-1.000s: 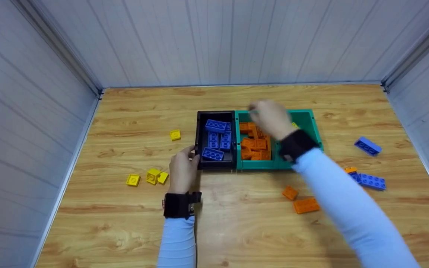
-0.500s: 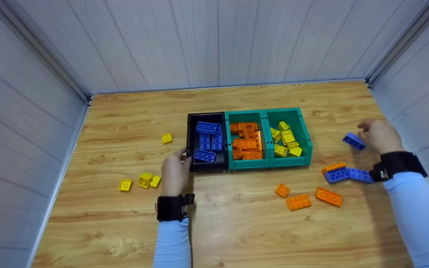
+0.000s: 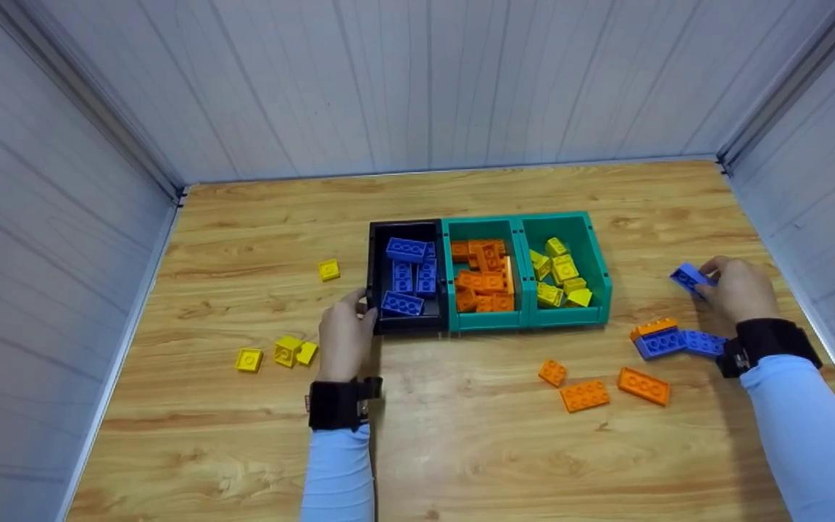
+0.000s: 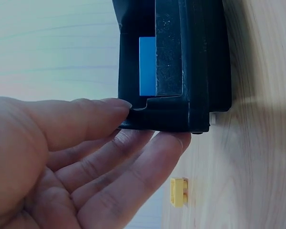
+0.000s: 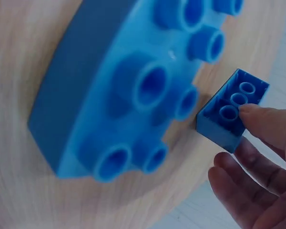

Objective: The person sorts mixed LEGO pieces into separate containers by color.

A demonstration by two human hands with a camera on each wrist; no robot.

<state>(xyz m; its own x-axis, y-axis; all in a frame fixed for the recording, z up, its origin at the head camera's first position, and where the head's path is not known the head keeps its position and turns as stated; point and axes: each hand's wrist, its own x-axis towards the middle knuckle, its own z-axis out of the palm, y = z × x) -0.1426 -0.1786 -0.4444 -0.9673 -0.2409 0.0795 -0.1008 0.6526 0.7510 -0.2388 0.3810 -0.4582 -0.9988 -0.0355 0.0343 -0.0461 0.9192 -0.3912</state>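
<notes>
1 blue brick (image 3: 687,277) is at the right of the table (image 3: 461,449), its long axis running toward the nearer right hand (image 3: 740,291), whose thumb and fingers pinch it, while the left hand (image 3: 343,341) (well apart) grips the black bin (image 3: 412,324) at its rim.

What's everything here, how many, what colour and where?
table: one, brown, underneath
walls: three, whitish, behind and both sides
black bin: one, black, left in row
teal bins: two, teal, middle and right
binned blue bricks: at least five, black bin
binned orange bricks: uncountable pile, orange, middle bin
binned yellow bricks: at least six, right bin
loose yellow bricks: about four, yellow, table's left
loose orange bricks: four, orange, table's right
loose blue bricks: two, blue, table's right
sleeves: two, light blue, both arms
wristbands: two, black, both wrists
left grip: one, bare, on black bin
right grip: one, bare, pinching third blue brick
</notes>
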